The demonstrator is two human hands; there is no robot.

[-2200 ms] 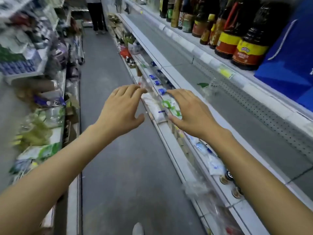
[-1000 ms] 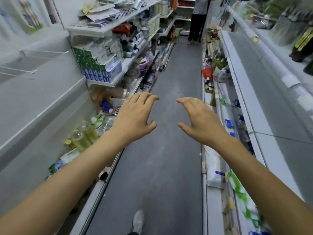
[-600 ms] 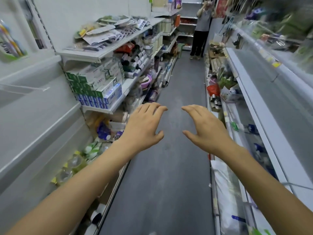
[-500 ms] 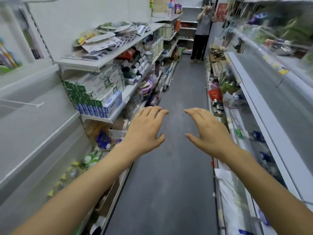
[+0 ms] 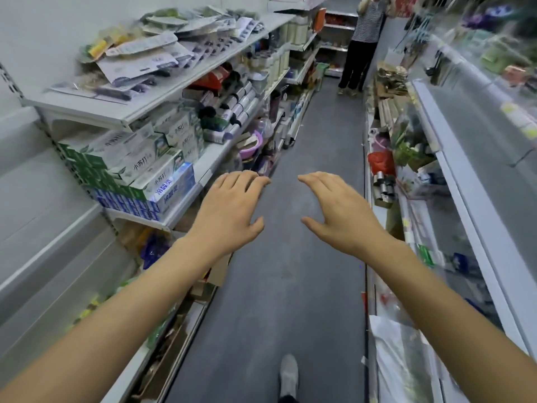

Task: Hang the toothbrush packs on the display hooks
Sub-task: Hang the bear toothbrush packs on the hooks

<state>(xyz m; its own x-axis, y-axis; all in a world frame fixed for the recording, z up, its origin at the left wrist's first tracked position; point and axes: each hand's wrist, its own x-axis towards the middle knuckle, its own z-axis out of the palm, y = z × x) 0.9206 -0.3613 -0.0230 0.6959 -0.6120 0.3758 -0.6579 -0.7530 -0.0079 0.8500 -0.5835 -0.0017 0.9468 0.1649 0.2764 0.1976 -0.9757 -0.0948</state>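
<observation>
Packs point(image 5: 139, 61), probably toothbrushes, lie heaped upper left, nearer the left hand point(image 5: 229, 210); right hand point(image 5: 340, 216) equally empty, fingers spread.

Both bare forearms stretch straight out ahead, palms down. The left hand point(image 5: 231, 210) hovers with fingers together, gently bent, thumb out. The right hand point(image 5: 338, 213) mirrors it alongside, apart, fingers relaxed, thumb spread. Neither holds anything.

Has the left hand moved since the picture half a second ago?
Cannot tell: the left hand hangs at the same spot in view, while the toothpaste boxes shifted with the camera.
</observation>
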